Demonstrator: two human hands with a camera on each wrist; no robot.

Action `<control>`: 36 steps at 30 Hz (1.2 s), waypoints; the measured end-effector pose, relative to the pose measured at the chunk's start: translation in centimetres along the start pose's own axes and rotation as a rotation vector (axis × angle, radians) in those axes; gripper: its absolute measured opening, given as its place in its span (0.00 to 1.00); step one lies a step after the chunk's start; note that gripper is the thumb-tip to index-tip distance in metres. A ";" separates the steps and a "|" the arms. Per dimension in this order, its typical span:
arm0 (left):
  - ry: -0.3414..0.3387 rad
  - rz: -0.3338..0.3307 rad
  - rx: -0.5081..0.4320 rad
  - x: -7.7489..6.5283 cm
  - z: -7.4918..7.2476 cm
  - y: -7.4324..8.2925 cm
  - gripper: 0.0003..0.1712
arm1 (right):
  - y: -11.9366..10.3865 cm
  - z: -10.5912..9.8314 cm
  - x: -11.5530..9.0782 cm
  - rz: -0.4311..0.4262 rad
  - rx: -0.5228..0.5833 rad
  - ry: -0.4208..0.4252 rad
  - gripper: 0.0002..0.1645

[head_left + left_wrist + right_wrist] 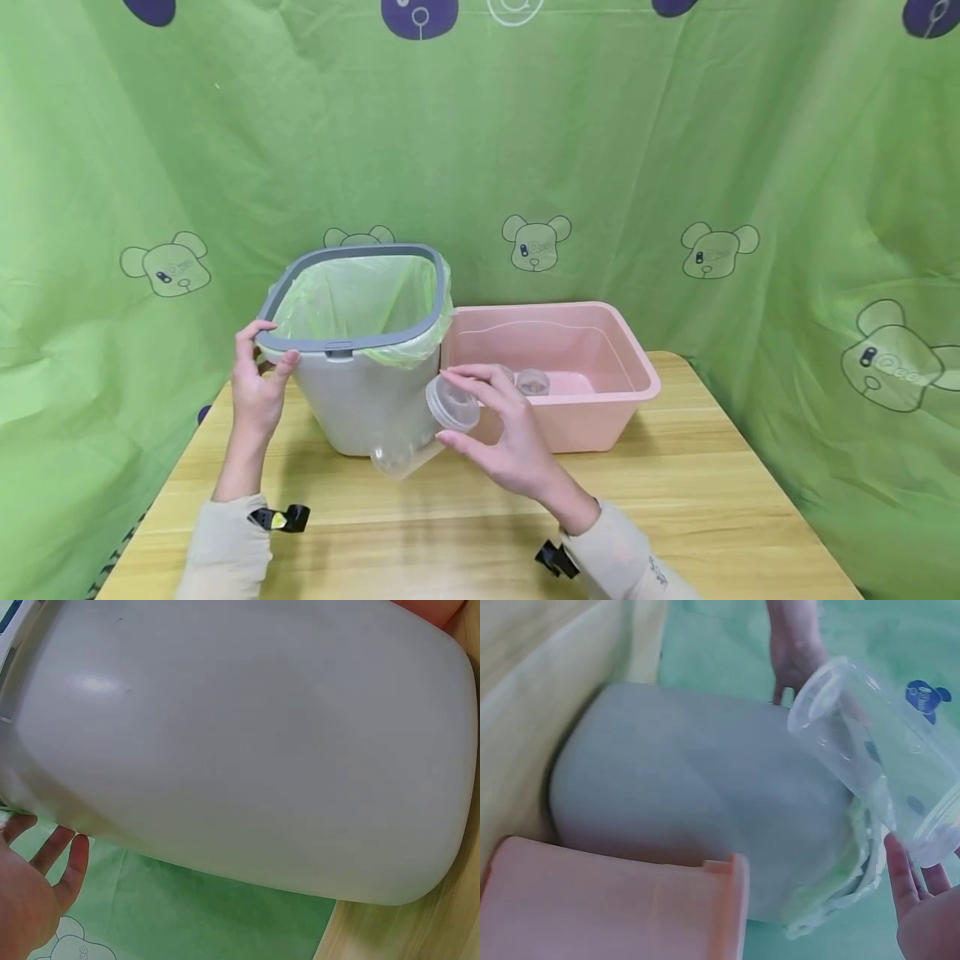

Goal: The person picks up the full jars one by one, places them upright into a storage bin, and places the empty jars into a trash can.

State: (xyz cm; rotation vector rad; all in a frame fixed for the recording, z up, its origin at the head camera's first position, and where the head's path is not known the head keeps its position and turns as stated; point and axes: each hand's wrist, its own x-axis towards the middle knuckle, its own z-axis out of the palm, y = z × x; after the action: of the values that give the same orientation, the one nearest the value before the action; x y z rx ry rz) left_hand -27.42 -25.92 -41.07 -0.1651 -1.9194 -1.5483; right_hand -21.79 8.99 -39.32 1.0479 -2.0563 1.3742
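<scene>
A grey trash bin [345, 408] stands on the table, lined with a pale green plastic bag [408, 350] under a darker grey rim [438, 300]. My left hand [258, 392] grips the bin's front left corner at the rim; in the left wrist view its fingertips [77, 859] touch the bin's side. In front of the bin, my right hand [517, 442] holds a clear plastic jar [405, 454] by its lidded end, thumb on one side and fingers on the other. The jar [840, 727] is tilted and see-through, its base pointing down and left in the head view.
A pink plastic basin [581, 425] sits right beside the bin, with clear round-topped containers [533, 382] in it, partly hidden by my right hand. Under both is a wooden table [675, 492]. A green curtain [600, 150] with bear prints hangs behind.
</scene>
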 end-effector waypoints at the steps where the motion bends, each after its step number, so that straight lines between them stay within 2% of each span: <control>1: 0.000 -0.001 0.002 0.0 0.0 0.0 0.33 | -0.2 -0.1 0.2 -0.003 0.011 0.010 0.39; 10: -0.012 0.002 0.001 0.1 -0.1 0.0 0.34 | -1.8 -1.4 3.1 -0.007 0.197 0.068 0.42; 18: -0.015 0.002 0.004 0.1 -0.1 -0.1 0.34 | -2.3 -2.0 6.0 -0.018 0.281 0.142 0.46; 26: -0.011 0.005 0.004 0.2 -0.1 -0.1 0.34 | -1.9 -2.1 9.2 -0.019 0.296 0.208 0.43; 32: -0.008 0.004 0.005 0.1 -0.1 -0.1 0.34 | -0.9 -0.9 11.1 0.048 0.294 0.226 0.41; 36: -0.012 0.000 0.013 0.1 -0.1 -0.1 0.34 | -0.1 0.0 12.0 0.101 0.245 0.213 0.41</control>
State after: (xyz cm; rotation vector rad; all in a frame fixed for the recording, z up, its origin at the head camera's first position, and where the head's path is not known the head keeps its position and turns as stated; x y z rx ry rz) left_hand -27.47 -26.04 -41.11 -0.1696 -1.9385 -1.5380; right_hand -29.02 4.88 -30.72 0.8576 -1.8414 1.7429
